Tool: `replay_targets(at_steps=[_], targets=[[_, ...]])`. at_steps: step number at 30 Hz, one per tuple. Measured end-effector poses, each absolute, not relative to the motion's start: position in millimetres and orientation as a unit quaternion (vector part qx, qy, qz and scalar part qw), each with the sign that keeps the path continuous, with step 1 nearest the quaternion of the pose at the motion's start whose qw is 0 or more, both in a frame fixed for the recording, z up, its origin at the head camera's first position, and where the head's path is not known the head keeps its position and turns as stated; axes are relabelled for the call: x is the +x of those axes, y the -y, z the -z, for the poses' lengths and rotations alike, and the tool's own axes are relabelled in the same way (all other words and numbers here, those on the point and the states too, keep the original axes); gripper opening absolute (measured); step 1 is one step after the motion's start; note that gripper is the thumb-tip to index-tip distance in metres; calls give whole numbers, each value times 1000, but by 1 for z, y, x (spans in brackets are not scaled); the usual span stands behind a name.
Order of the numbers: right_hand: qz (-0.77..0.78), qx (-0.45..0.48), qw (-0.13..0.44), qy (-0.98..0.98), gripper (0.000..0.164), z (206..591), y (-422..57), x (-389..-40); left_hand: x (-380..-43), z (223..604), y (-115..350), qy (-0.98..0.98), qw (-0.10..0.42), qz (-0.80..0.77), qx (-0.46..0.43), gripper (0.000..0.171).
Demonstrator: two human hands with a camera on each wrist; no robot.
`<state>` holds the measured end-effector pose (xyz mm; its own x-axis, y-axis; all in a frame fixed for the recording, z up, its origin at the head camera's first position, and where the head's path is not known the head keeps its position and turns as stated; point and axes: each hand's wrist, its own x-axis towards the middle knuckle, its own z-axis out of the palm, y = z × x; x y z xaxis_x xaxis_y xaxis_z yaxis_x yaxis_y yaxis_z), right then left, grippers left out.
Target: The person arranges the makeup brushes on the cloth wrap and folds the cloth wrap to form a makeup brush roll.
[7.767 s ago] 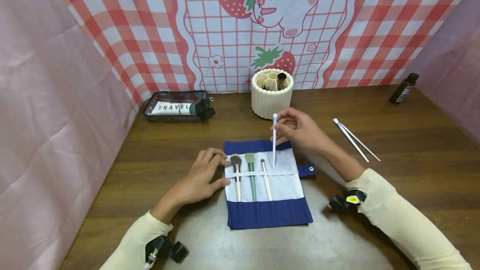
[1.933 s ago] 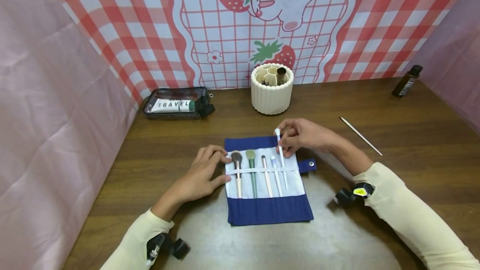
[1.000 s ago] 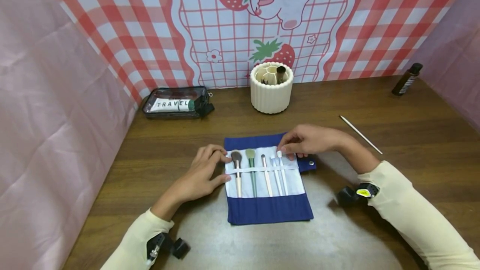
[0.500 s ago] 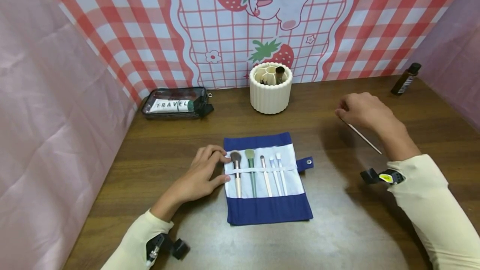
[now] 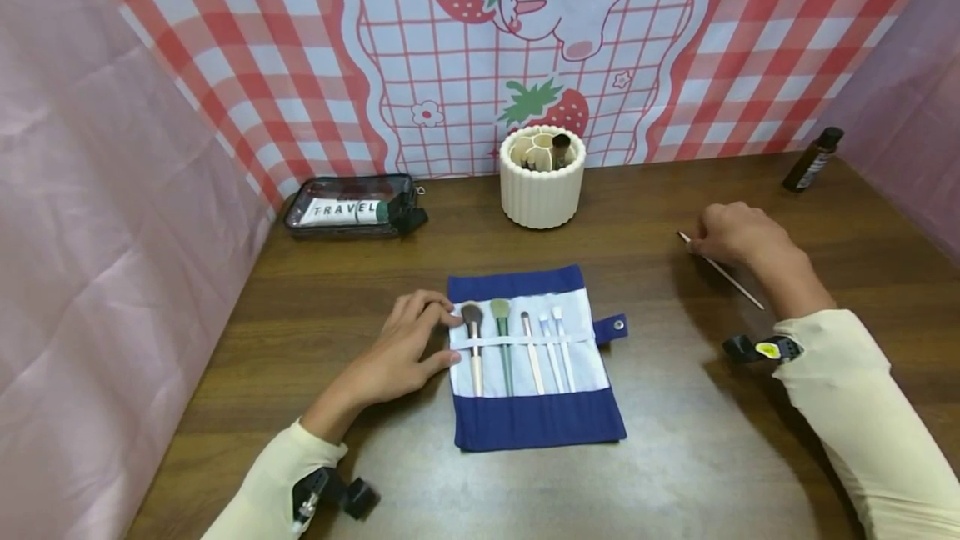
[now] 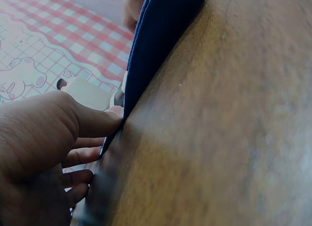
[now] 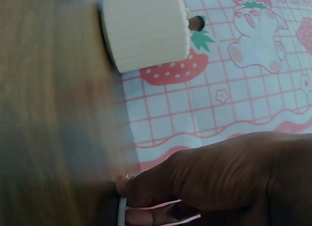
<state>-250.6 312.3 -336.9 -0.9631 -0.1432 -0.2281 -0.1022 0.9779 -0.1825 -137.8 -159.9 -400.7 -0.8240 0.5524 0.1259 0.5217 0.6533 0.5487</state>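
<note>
On my feed, the right hand pinched a slim white stick on the table, hiding part of it. The left hand, fingers relaxed, touched the brush roll, whose flap hid handle ends.

The word "TRAVEL" stands in dark capitals against a white tube inside a clear, black-trimmed pouch; whether tube or pouch bears the print cannot be told. In the right wrist view, pink lettering on the patterned backdrop appears to begin "Straw". White print on a dark bottle is too small to read.
</note>
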Motion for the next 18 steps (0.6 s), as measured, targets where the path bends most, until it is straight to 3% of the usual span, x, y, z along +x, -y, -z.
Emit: replay_targets(at_steps=[9,18], targets=[[76,-70,109,-989,23,338,-306,-250,-137,401,159,-910,28,-293,292,33],[199,-116,14,-973,23,320,-287,-247,-137,400,159,-911,29,-294,289,33]])
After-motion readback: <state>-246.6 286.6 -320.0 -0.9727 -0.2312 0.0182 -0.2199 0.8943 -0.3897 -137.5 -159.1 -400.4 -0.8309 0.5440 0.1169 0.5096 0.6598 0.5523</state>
